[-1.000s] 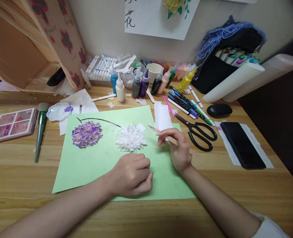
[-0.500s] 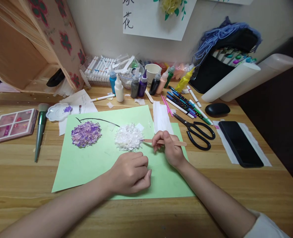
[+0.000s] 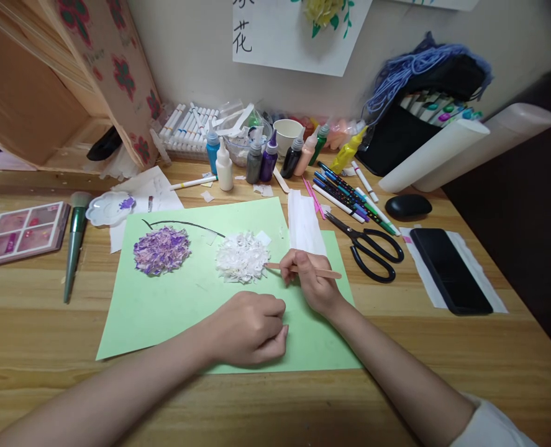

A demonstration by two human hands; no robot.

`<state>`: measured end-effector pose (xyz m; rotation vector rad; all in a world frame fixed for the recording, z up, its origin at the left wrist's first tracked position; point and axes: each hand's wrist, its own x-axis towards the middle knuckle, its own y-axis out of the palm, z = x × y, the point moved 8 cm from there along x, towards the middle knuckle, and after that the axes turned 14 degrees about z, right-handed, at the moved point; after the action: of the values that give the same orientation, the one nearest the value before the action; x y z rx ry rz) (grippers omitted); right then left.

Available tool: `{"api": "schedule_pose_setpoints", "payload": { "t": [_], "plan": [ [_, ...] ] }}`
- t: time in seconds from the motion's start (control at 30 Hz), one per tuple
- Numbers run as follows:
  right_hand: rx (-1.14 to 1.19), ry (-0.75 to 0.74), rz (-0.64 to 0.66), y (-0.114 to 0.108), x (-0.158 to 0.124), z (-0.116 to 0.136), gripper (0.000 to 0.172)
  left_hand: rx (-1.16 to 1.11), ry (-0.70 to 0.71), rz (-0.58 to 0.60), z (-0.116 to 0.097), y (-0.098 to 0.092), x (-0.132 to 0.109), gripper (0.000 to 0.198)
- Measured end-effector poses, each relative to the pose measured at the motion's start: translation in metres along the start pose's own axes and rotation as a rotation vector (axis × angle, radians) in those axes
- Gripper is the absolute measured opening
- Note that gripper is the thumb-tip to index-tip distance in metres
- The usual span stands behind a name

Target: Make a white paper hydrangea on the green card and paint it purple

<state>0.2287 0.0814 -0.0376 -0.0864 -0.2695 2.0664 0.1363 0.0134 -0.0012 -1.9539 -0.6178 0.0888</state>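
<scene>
A light green paper sheet (image 3: pixel 173 310) lies on the wooden desk. On it sit a purple cluster of paper scraps (image 3: pixel 162 250) with a black stem line, and a white cluster of paper scraps (image 3: pixel 242 256). My right hand (image 3: pixel 312 282) pinches a thin wooden stick (image 3: pixel 326 272) whose tip touches the right edge of the white cluster. My left hand (image 3: pixel 251 329) rests as a loose fist on the green sheet below the white cluster; nothing shows in it.
Black scissors (image 3: pixel 373 245), coloured pens (image 3: pixel 350 195), a folded white paper strip (image 3: pixel 303 226) and a black phone (image 3: pixel 450 270) lie to the right. Paint bottles (image 3: pixel 261 161) and markers (image 3: pixel 186 127) line the back. A brush (image 3: pixel 72 245), palette (image 3: pixel 110 208) and pink box (image 3: pixel 21 233) sit left.
My right hand lowered the stick from a raised tilt and moved it left until its tip reached the white cluster. The left hand stayed put.
</scene>
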Motion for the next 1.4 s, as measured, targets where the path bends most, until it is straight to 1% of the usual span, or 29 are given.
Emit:
{"api": "schedule_pose_setpoints", "payload": {
  "t": [0.1, 0.17, 0.23, 0.37, 0.43, 0.6, 0.8, 0.87, 0.9, 0.93, 1.0, 1.03, 1.07, 1.1, 1.13, 1.17, 1.27, 1.4],
  "plan": [
    [0.002, 0.026, -0.024, 0.001, 0.001, -0.001, 0.053, -0.032, -0.038, 0.138, 0.004, 0.013, 0.003, 0.034],
    [0.051, 0.041, -0.033, 0.002, 0.001, -0.003, 0.053, -0.06, -0.056, 0.181, 0.006, 0.016, 0.003, 0.034],
    [0.095, 0.036, -0.056, 0.0, 0.001, -0.002, 0.054, -0.081, -0.065, 0.2, 0.008, 0.018, 0.003, 0.033],
    [0.155, 0.007, -0.158, -0.009, -0.003, 0.001, 0.059, -0.09, -0.073, 0.213, 0.008, 0.019, 0.002, 0.033],
    [0.17, 0.009, -0.172, -0.011, -0.004, 0.001, 0.061, -0.087, -0.069, 0.212, 0.008, 0.019, 0.002, 0.033],
    [0.128, 0.037, -0.14, -0.008, -0.002, -0.002, 0.059, -0.074, -0.061, 0.209, 0.008, 0.019, 0.002, 0.033],
    [0.111, 0.055, -0.036, 0.003, 0.001, -0.005, 0.051, -0.082, -0.056, 0.193, 0.008, 0.018, 0.002, 0.033],
    [0.093, 0.043, -0.037, 0.003, -0.001, -0.003, 0.052, -0.074, -0.055, 0.192, 0.007, 0.018, 0.002, 0.033],
    [0.081, 0.024, -0.069, -0.001, -0.003, -0.001, 0.054, -0.066, -0.056, 0.193, 0.007, 0.018, 0.001, 0.033],
    [0.068, -0.003, -0.133, -0.007, -0.006, 0.002, 0.057, -0.055, -0.055, 0.193, 0.006, 0.018, 0.001, 0.032],
    [0.036, -0.069, -0.314, -0.026, -0.014, 0.008, 0.058, -0.028, -0.05, 0.191, 0.005, 0.018, 0.001, 0.032],
    [0.009, -0.092, -0.401, -0.035, -0.017, 0.011, 0.054, -0.014, -0.045, 0.187, 0.004, 0.018, 0.0, 0.031],
    [-0.032, -0.096, -0.45, -0.042, -0.018, 0.013, 0.047, 0.0, -0.038, 0.181, 0.003, 0.018, 0.0, 0.031],
    [-0.083, -0.084, -0.457, -0.045, -0.017, 0.014, 0.037, 0.014, -0.03, 0.175, 0.002, 0.018, 0.0, 0.031],
    [-0.136, -0.057, -0.424, -0.046, -0.012, 0.013, 0.027, 0.027, -0.026, 0.165, 0.002, 0.017, -0.001, 0.031],
    [-0.181, -0.027, -0.366, -0.044, -0.005, 0.012, 0.021, 0.039, -0.025, 0.153, 0.001, 0.017, -0.002, 0.031],
    [-0.279, 0.023, -0.174, -0.029, 0.015, 0.005, 0.015, 0.068, -0.029, 0.129, 0.001, 0.017, -0.003, 0.03],
    [-0.376, 0.025, -0.076, -0.016, 0.036, 0.005, 0.014, 0.098, -0.045, 0.135, 0.003, 0.02, -0.004, 0.03]
  ]
}}
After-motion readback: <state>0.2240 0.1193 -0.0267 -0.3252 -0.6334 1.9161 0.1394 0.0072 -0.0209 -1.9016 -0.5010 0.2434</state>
